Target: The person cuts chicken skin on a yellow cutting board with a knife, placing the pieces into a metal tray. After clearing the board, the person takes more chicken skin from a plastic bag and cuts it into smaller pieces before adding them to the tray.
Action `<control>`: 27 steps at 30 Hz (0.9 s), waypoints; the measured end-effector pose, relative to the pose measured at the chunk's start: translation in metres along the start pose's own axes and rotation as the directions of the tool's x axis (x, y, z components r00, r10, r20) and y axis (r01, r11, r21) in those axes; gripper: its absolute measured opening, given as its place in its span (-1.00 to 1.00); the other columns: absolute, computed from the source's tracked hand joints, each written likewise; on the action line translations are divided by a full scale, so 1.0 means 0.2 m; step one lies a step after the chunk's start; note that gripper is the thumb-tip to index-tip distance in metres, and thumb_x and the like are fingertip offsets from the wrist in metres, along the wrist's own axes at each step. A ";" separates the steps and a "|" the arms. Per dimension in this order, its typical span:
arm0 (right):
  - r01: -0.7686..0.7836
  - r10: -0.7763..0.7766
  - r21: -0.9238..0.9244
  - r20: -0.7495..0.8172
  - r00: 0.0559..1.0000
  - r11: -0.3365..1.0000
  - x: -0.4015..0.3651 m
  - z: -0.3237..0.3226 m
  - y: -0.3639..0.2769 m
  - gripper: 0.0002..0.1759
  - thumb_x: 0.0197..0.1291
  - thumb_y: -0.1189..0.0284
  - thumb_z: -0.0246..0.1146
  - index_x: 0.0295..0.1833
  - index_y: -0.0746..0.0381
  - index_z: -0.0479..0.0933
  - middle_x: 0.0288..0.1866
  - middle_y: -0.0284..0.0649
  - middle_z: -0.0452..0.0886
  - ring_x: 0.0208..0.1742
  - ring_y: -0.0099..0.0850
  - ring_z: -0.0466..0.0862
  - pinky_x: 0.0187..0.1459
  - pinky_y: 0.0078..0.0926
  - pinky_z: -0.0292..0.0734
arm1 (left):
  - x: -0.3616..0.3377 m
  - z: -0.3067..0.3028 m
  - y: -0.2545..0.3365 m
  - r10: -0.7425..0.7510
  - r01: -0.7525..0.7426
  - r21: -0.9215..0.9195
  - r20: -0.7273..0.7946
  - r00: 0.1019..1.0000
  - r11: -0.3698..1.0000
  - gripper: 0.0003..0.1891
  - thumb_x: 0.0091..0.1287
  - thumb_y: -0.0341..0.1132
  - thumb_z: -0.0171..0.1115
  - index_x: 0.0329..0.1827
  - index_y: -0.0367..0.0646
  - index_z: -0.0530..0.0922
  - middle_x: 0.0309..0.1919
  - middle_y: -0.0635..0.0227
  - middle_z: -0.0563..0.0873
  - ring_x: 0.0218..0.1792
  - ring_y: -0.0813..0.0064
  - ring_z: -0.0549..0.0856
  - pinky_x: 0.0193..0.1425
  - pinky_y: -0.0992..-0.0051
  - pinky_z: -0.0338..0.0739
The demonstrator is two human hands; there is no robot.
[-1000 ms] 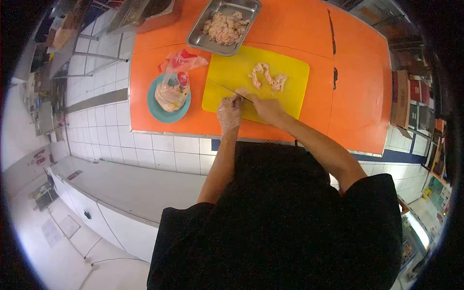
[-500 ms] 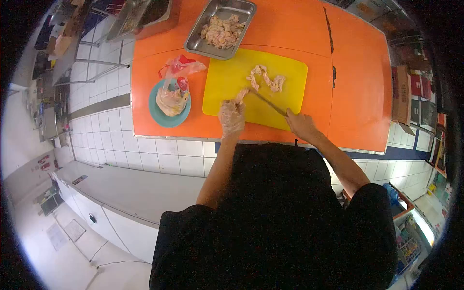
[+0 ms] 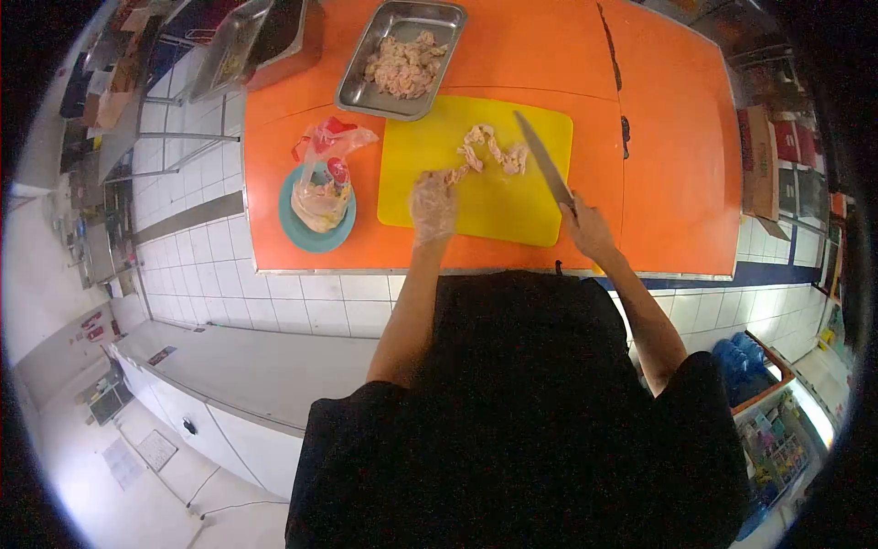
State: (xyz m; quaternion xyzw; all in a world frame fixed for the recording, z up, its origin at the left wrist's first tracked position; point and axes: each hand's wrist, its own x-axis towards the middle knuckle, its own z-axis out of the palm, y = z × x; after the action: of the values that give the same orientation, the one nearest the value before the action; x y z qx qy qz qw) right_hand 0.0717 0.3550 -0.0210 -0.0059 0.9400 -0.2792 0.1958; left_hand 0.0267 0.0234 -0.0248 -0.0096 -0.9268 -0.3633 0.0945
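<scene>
My left hand (image 3: 433,209), in a clear plastic glove, is closed on a strip of raw meat (image 3: 460,171) over the left part of the yellow cutting board (image 3: 503,206). A curved row of pale meat pieces (image 3: 512,159) lies farther up the board. My right hand (image 3: 588,229), bare, grips a long knife (image 3: 546,165) by its handle at the board's right edge. The blade points up and left, its tip beyond the meat pieces.
Behind the board's left corner is a metal tray (image 3: 355,84) with a pile of cut meat (image 3: 405,66). A teal plate (image 3: 294,231) holds a plastic bag of meat (image 3: 320,203) on the left. Another metal container (image 3: 291,57) sits at the orange table's (image 3: 677,137) far left corner.
The knife has swung away from the meat by my left hand, and its blade now points more steeply away from me. My right hand has shifted slightly right. The whole view has shifted a little.
</scene>
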 end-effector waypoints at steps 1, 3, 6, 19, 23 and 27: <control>-0.002 0.002 0.002 -0.002 1.000 1.000 -0.01 0.02 0.06 -0.38 0.59 0.10 0.09 0.45 0.40 0.35 -0.28 0.15 0.73 -0.28 0.07 0.76 -0.16 0.02 0.64 | 0.03 0.03 -0.02 -0.112 0.129 -0.201 0.095 0.989 0.971 -0.78 0.47 -0.29 0.21 0.03 -0.22 0.67 -0.15 -0.02 0.76 -0.09 -0.02 0.74 0.03 0.12 0.62; -0.009 0.063 0.310 -0.165 0.984 0.951 -0.03 0.03 0.14 -0.43 0.60 0.11 0.09 0.35 0.42 0.39 -0.35 0.03 0.71 -0.46 -0.11 0.70 -0.35 -0.08 0.61 | 0.07 0.07 -0.06 -0.026 0.024 0.021 0.090 0.996 0.999 -0.78 0.46 -0.30 0.22 0.03 -0.20 0.67 -0.14 0.00 0.76 -0.10 -0.01 0.74 0.03 0.10 0.62; -0.222 0.279 0.433 -0.074 0.957 0.874 -0.09 -0.05 0.17 -0.63 0.59 0.23 0.13 0.16 0.37 0.45 -0.42 -0.05 0.60 -0.51 -0.18 0.63 -0.40 -0.10 0.52 | 0.21 0.11 -0.05 -0.014 -0.005 0.096 0.201 0.979 0.995 -0.74 0.43 -0.32 0.24 0.11 -0.16 0.66 -0.02 0.03 0.74 -0.03 0.01 0.73 0.09 0.07 0.62; -0.272 0.377 0.770 0.045 0.925 0.578 -0.03 0.03 0.43 -0.57 0.56 0.00 0.18 0.12 0.17 0.41 -0.48 -0.36 0.45 -0.66 -0.56 0.48 -0.71 -0.50 0.34 | 0.36 0.18 -0.01 0.192 -0.352 0.236 0.512 0.837 0.906 -0.69 0.15 -0.35 0.37 -0.01 -0.06 0.71 -0.10 0.14 0.74 -0.04 0.04 0.74 0.14 0.17 0.67; -0.294 0.469 0.816 0.031 0.882 0.497 -0.03 0.01 0.35 -0.58 0.55 0.01 0.18 0.07 0.19 0.44 -0.53 -0.38 0.43 -0.69 -0.56 0.45 -0.74 -0.48 0.32 | 0.23 0.12 -0.05 0.198 -0.265 0.085 0.458 0.867 0.961 -0.82 0.27 -0.27 0.32 -0.13 -0.09 0.74 -0.17 0.11 0.74 -0.08 0.04 0.75 0.09 0.13 0.66; -0.272 0.425 0.827 0.044 0.904 0.493 0.00 0.00 0.36 -0.57 0.56 0.01 0.19 0.07 0.17 0.39 -0.62 -0.40 0.34 -0.78 -0.57 0.35 -0.77 -0.52 0.32 | 0.26 0.10 0.00 -0.172 0.229 -0.100 0.394 0.903 0.968 -0.87 0.31 -0.34 0.28 -0.16 -0.11 0.73 -0.21 0.14 0.76 -0.15 0.09 0.75 0.02 0.19 0.67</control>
State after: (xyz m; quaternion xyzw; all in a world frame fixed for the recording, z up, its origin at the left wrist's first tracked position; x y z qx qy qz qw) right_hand 0.0798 0.4145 -0.0587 0.2990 0.6971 -0.6342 0.1495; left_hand -0.0285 0.0338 -0.0299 0.0085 -0.8947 -0.4282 -0.1268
